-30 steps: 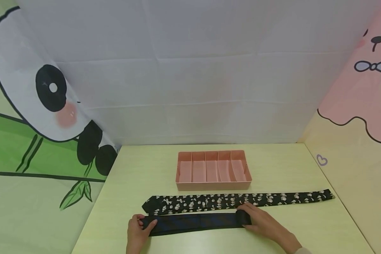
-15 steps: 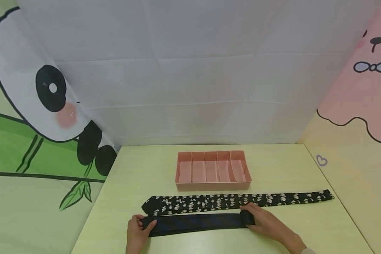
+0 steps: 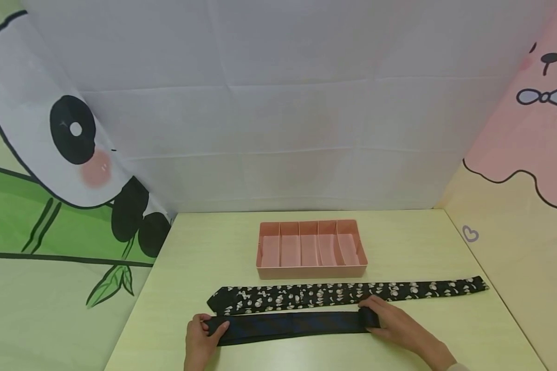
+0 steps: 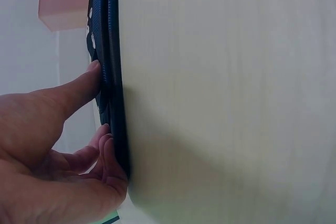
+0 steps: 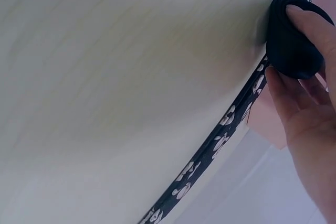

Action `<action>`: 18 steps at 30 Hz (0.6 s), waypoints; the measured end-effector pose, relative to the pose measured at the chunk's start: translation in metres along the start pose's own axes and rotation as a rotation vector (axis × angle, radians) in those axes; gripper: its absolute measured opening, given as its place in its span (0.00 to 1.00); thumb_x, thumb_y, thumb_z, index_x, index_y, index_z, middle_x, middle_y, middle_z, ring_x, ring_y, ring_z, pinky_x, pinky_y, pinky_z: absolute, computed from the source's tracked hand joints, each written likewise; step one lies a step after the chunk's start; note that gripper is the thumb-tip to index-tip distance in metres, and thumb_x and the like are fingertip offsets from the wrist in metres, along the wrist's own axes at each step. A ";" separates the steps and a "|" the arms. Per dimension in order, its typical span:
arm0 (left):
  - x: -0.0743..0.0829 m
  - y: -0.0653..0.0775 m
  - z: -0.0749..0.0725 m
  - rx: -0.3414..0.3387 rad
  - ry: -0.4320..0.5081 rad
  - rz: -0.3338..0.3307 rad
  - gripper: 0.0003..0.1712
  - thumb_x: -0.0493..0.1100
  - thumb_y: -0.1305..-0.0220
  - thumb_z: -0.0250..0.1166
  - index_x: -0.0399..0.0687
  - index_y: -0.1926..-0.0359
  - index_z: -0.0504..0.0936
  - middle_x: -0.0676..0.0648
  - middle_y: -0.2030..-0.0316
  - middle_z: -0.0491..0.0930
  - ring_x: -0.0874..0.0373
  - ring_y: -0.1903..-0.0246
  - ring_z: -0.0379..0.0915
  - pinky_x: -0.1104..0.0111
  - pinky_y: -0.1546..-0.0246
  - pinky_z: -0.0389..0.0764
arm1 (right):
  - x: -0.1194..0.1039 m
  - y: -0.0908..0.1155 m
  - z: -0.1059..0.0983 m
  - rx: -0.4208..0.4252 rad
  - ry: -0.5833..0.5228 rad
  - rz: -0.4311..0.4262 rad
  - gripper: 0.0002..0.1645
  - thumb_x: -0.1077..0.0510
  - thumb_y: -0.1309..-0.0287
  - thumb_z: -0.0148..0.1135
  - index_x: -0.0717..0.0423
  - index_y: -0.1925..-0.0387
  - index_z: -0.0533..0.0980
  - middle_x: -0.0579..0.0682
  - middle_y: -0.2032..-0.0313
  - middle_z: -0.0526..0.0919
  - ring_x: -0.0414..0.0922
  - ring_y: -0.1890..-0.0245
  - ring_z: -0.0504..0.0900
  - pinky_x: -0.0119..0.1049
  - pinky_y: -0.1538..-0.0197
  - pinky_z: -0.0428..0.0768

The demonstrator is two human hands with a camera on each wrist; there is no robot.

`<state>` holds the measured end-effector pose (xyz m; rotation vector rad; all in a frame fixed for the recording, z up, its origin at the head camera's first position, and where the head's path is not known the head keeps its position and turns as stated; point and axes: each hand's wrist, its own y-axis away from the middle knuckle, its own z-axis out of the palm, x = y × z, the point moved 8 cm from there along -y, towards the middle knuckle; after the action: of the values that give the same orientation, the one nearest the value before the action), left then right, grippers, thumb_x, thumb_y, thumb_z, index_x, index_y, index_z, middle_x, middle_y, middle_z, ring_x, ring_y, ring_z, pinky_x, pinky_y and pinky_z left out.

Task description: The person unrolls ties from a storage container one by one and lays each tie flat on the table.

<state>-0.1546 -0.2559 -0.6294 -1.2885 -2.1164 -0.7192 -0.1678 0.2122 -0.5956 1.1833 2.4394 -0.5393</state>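
A dark navy striped necktie (image 3: 292,325) lies folded lengthwise across the front of the table. My left hand (image 3: 199,337) pinches its left end, thumb on top; in the left wrist view the fingers of my left hand (image 4: 58,145) curl at the cloth's edge. At the other end, my right hand (image 3: 396,324) grips a rounded fold or roll of the navy tie. This bulge (image 5: 294,45) shows in the right wrist view between thumb and fingers. Just behind lies a black necktie with a pale print (image 3: 301,296), stretched flat.
A pink tray with several compartments (image 3: 312,273) stands behind the two ties. The pale yellow table (image 3: 204,237) meets a white cloth backdrop (image 3: 278,129). Printed cloths with a panda (image 3: 37,129) and a pink animal (image 3: 538,139) hang at the sides.
My right hand has slid a little to the right together with the rounded end of the navy necktie. My left hand has stayed in place on the left end.
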 end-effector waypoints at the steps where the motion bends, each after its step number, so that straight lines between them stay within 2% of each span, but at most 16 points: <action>1: 0.000 0.000 0.000 -0.001 0.000 -0.001 0.31 0.40 0.40 0.76 0.29 0.47 0.67 0.37 0.62 0.65 0.44 0.60 0.66 0.54 0.58 0.70 | 0.001 0.000 -0.001 0.000 0.000 0.001 0.31 0.60 0.48 0.79 0.56 0.43 0.77 0.47 0.49 0.79 0.38 0.57 0.80 0.40 0.57 0.84; 6: -0.001 0.000 -0.001 0.000 -0.003 0.001 0.31 0.41 0.40 0.76 0.29 0.48 0.67 0.37 0.62 0.65 0.44 0.60 0.66 0.54 0.58 0.71 | 0.005 0.003 0.000 -0.031 0.010 0.026 0.31 0.59 0.47 0.78 0.56 0.42 0.76 0.49 0.47 0.79 0.43 0.53 0.82 0.44 0.53 0.84; 13: -0.001 0.001 0.000 0.001 0.004 0.006 0.31 0.40 0.40 0.76 0.29 0.48 0.67 0.38 0.62 0.64 0.45 0.60 0.65 0.55 0.58 0.70 | 0.008 0.007 -0.003 -0.057 0.025 0.061 0.31 0.59 0.46 0.77 0.57 0.41 0.77 0.61 0.43 0.79 0.57 0.49 0.83 0.52 0.50 0.83; 16: -0.001 0.000 0.000 0.004 0.003 0.009 0.31 0.40 0.41 0.76 0.29 0.48 0.68 0.38 0.62 0.64 0.45 0.60 0.65 0.55 0.59 0.70 | 0.007 0.009 -0.006 -0.036 0.024 0.031 0.31 0.61 0.48 0.78 0.58 0.42 0.76 0.60 0.44 0.79 0.55 0.50 0.83 0.51 0.51 0.83; 18: -0.001 0.000 0.000 0.005 0.002 0.011 0.30 0.40 0.41 0.76 0.29 0.48 0.68 0.38 0.62 0.64 0.45 0.60 0.65 0.55 0.59 0.70 | 0.005 0.009 -0.008 -0.004 0.024 -0.018 0.32 0.62 0.50 0.78 0.59 0.42 0.76 0.56 0.47 0.79 0.49 0.53 0.83 0.47 0.53 0.84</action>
<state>-0.1541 -0.2561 -0.6298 -1.2949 -2.1071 -0.7093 -0.1643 0.2248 -0.5924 1.1739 2.4722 -0.5279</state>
